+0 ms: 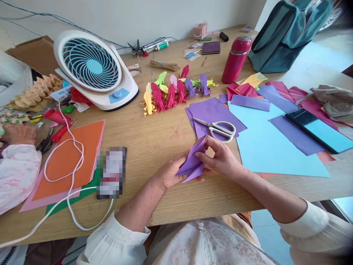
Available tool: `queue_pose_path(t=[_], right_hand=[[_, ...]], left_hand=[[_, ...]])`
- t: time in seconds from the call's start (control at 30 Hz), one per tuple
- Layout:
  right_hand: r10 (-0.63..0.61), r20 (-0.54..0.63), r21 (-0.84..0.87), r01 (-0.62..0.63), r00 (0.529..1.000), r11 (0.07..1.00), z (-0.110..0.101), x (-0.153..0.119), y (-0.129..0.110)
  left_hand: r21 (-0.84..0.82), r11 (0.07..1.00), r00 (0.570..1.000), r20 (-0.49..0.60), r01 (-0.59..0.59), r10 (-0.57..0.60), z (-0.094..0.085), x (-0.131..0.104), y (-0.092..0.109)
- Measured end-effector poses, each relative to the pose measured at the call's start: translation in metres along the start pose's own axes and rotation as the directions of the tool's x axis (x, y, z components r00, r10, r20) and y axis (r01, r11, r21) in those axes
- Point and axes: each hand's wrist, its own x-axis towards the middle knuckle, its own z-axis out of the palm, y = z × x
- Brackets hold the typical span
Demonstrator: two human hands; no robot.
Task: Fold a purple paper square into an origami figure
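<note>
A folded piece of purple paper (193, 160) is held between my two hands above the table's front part. My left hand (171, 171) grips its lower left side, with some fingers hidden behind it. With thumb and fingers, my right hand (219, 156) pinches the upper right edge. Just beyond my hands, scissors with white handles (217, 129) lie on purple sheets (215, 110). Small folded paper figures in red, yellow, green and purple (171, 94) stand grouped farther back.
A fan (93, 68) stands back left. Orange paper (68, 158), a cable and a phone (111, 173) lie left, near another person's hand (20, 134). Blue paper (264, 140), another phone (317, 129), a red bottle (236, 60) and a teal bag (278, 40) are right.
</note>
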Motion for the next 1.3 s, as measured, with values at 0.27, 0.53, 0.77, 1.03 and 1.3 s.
queue_pose_path(t=[0.27, 0.53, 0.77, 1.03, 1.3], right_hand=[[0.106, 0.053, 0.04, -0.109, 0.993, 0.993, 0.004, -0.001, -0.002], [0.203, 0.02, 0.084, -0.204, 0.979, 0.975, 0.007, -0.005, -0.003], [-0.006, -0.044, 0.034, 0.007, 0.999, 0.999, 0.005, -0.001, -0.006], [-0.04, 0.021, 0.097, 0.038, 0.999, 0.995, 0.005, -0.001, -0.009], [-0.101, 0.103, 0.151, 0.084, 0.99, 0.985, 0.005, -0.003, -0.015]], left_hand=[[0.032, 0.999, 0.999, -0.02, -0.037, 0.038, 0.003, 0.001, -0.001], [0.068, 0.995, 0.997, -0.017, -0.07, 0.071, 0.007, 0.0, -0.002], [0.151, 0.974, 0.983, -0.042, -0.171, 0.18, 0.007, 0.0, 0.001], [0.34, 0.917, 0.978, 0.06, -0.209, 0.201, 0.006, -0.009, 0.008], [0.441, 0.879, 0.982, 0.126, -0.181, 0.139, -0.001, -0.015, 0.015]])
